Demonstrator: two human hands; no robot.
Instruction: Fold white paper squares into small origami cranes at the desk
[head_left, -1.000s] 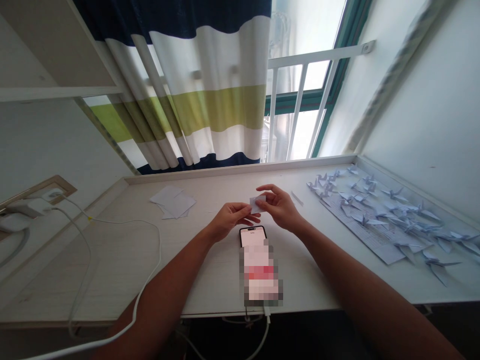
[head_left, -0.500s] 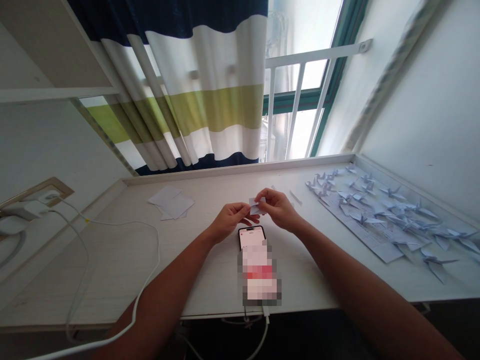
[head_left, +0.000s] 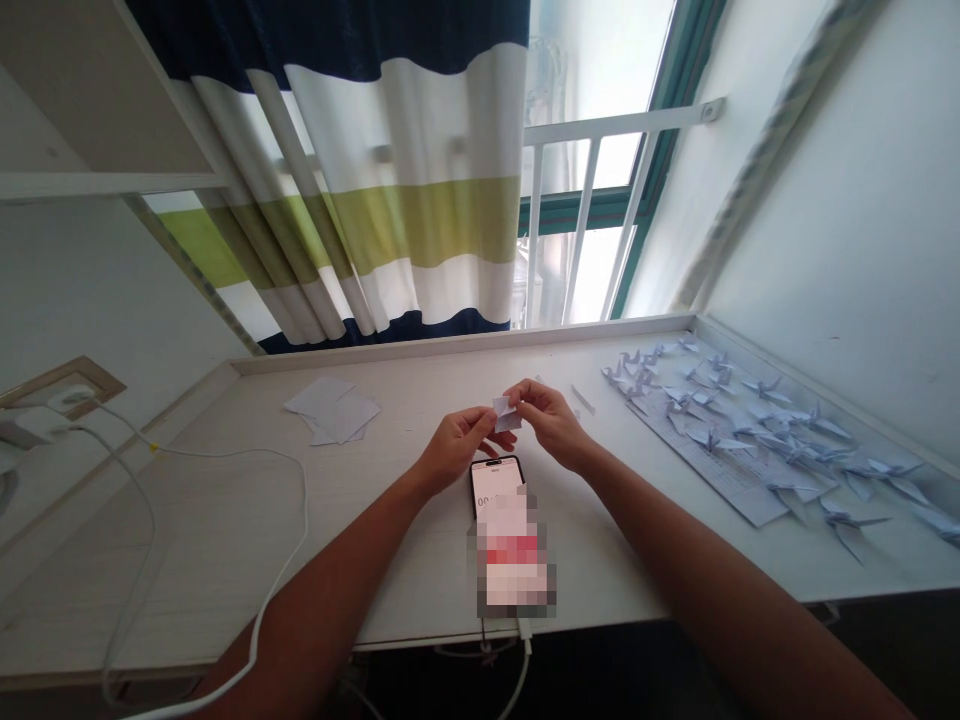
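Between my hands, above the table, is a small folded piece of white paper [head_left: 508, 415]. My left hand [head_left: 463, 441] pinches its left edge between thumb and fingers. At the paper's right side, the thumb and index finger of my right hand [head_left: 548, 419] grip it from above. Just below the hands lies a phone [head_left: 496, 480] with its screen lit; part of it is blurred out. A white cable [head_left: 523, 632] runs from the phone's near end over the table edge.
Loose white paper sheets [head_left: 334, 411] lie to the left. Several folded paper cranes [head_left: 712, 440] cover the right side, some on a printed sheet [head_left: 694, 468]. Thin paper strips [head_left: 583, 398] lie behind my right hand. A charging cable [head_left: 304, 490] loops across the left of the table [head_left: 225, 540].
The paper between my fingers has turned a little and shows more of its folded face. The whole view has shifted slightly; both hands keep their hold.
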